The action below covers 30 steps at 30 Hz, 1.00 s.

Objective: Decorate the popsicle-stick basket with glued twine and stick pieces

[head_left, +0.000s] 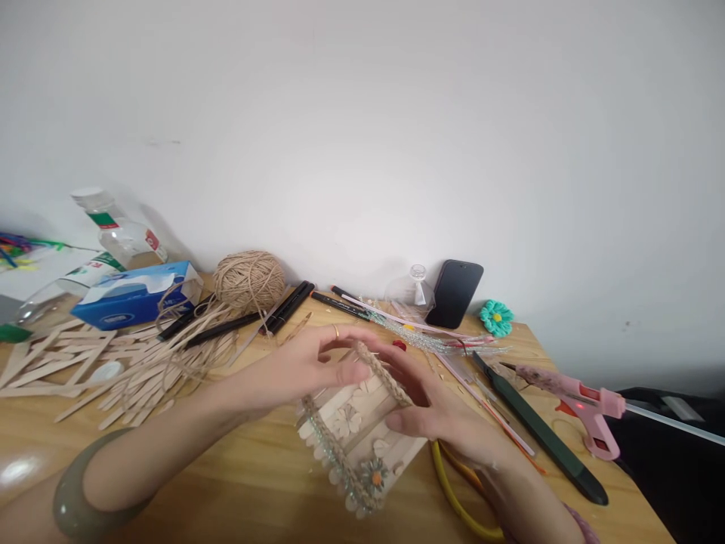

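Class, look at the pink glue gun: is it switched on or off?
Apparently on: a small red light glows on the glue gun. Whether its tip is hot, I cannot tell.

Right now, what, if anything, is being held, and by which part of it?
A flower-decorated wooden-stick craft piece: left hand near the top end of its upper braided edge, right hand farther along that edge.

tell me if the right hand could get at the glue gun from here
Probably yes: the low green tool and thin strips between the right hand and the glue gun should hardly block it, though it would likely have to release the stick piece first.
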Tool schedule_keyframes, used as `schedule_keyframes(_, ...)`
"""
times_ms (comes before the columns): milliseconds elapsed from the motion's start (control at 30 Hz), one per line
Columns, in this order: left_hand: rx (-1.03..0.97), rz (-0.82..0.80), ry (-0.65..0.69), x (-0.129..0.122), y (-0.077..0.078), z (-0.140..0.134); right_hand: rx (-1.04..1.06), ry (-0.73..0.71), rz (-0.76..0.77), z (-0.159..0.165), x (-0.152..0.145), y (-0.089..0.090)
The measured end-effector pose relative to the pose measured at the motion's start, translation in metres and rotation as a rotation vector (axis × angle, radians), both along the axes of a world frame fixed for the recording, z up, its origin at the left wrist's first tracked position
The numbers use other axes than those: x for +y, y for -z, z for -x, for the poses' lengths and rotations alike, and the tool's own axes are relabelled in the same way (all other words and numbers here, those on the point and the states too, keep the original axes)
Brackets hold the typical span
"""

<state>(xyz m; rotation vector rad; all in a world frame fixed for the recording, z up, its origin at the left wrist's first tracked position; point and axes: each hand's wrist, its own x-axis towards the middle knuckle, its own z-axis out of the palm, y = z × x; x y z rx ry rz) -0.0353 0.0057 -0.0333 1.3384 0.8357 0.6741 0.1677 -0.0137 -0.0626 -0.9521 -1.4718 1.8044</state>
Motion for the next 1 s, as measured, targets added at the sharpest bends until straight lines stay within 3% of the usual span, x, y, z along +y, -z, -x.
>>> schedule_keyframes(200,-0.140,0.151,-0.149,0.004,0.009,0.004,-0.010,-0.058,0.053,-0.003,0.001,-0.003)
schedule_keyframes(267,-0.215,0.123,-0.290,0.011,0.012,0.006,-0.014,-0.072,0.062,-0.004,0.002,-0.003)
schedule_keyframes(367,-0.292,-0.005,-0.615,0.022,0.014,0.012,-0.023,-0.080,0.075,-0.005,0.002,-0.003)
schedule_keyframes(433,-0.315,-0.103,-0.707,0.026,0.013,0.016,-0.016,-0.070,0.095,-0.006,0.003,-0.002)
schedule_keyframes(500,-0.276,-0.197,-0.636,0.025,0.012,0.019,-0.021,-0.065,0.112,-0.006,0.004,-0.002)
schedule_keyframes(667,0.031,-0.269,-0.062,0.017,0.006,0.019,-0.008,-0.083,0.113,-0.003,0.005,-0.003)
schedule_keyframes(767,0.067,-0.306,0.188,0.019,0.006,0.018,0.004,-0.077,0.125,0.000,0.006,-0.004)
schedule_keyframes(867,0.055,-0.313,0.291,0.021,0.009,0.018,0.033,-0.081,0.113,0.002,0.006,-0.006)
schedule_keyframes(1000,-0.015,-0.368,0.308,0.021,0.012,0.019,0.040,-0.066,0.095,0.002,0.007,-0.006)
